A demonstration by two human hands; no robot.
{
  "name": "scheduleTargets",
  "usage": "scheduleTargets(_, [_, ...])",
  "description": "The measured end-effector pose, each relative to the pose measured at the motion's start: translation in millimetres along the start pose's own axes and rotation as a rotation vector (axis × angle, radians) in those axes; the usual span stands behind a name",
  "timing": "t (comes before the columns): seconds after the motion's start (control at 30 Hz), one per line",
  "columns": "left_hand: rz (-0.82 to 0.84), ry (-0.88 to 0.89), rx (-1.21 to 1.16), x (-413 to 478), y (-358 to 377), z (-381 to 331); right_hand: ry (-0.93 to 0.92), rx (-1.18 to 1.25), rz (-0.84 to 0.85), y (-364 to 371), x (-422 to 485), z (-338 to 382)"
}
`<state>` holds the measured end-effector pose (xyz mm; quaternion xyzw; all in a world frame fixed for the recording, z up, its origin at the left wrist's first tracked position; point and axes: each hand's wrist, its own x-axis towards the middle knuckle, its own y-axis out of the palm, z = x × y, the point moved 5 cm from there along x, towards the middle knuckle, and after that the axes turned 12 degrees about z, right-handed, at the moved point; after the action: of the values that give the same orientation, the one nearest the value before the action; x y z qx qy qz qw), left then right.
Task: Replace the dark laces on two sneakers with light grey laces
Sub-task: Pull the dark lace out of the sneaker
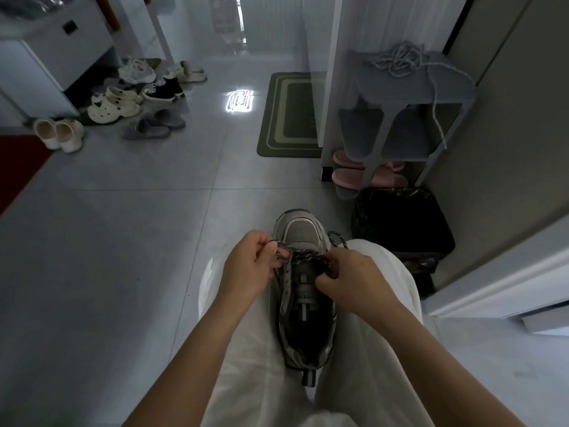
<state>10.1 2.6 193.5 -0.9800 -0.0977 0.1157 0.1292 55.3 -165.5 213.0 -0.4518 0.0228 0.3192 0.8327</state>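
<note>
A grey sneaker (303, 303) lies between my knees on my lap, toe pointing away from me. A dark speckled lace (311, 257) still crosses its lowest eyelets near the toe. My left hand (249, 266) pinches a loop of that lace at the sneaker's left side. My right hand (351, 278) grips the lace on the right side, fingers curled over the eyelets. A loose end of the dark lace (337, 238) hangs off beyond my right hand. Light grey laces (400, 61) lie in a tangle on top of a grey shoe rack, one strand hanging down its side.
The grey shoe rack (409, 97) with pink slippers (348, 177) stands at the right, a black bin (400, 220) in front of it. A green mat (291, 115) lies ahead. Several shoes and slippers (123, 103) crowd the far left by a white cabinet. A red mat (18, 164) is at the left edge.
</note>
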Motion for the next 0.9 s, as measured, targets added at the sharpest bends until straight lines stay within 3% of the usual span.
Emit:
scheduleTargets(0.13, [-0.035, 0.116, 0.155, 2.1, -2.9, -16.2, -0.004, -0.008, 0.012, -1.2, 2.0, 0.4])
scheduleTargets(0.3, [-0.059, 0.164, 0.330, 8.9, -10.0, -48.1, -0.153, 0.040, -0.259, -25.7, 3.0, 9.0])
scheduleTargets(0.37, [-0.040, 0.155, 0.282, 10.0, -10.0, -51.2, -0.274, 0.018, -0.169, -20.5, 5.8, 21.7])
scheduleTargets(0.43, [-0.001, 0.143, 0.245, 8.1, -4.9, -52.8, -0.284, -0.061, -0.019, -1.6, 12.4, 33.6])
scheduleTargets(0.53, [0.021, 0.171, 0.132, 1.9, -2.6, -52.7, -0.249, -0.148, -0.053, 13.5, 23.7, 39.2])
scheduleTargets(0.63, [-0.046, 0.136, 0.040, -6.3, -11.9, -35.5, -0.239, 0.013, -0.086, 3.2, 31.4, 37.7])
scheduleTargets(0.77, [0.112, 0.058, 0.064, -16.3, 8.3, -13.2, -0.292, 0.499, -0.129, -34.6, 30.1, 57.1])
scheduleTargets(0.9, [-0.081, 0.082, 0.054, -12.9, 1.9, -16.0, -0.332, 0.565, -0.102, -45.8, 27.1, 74.9])
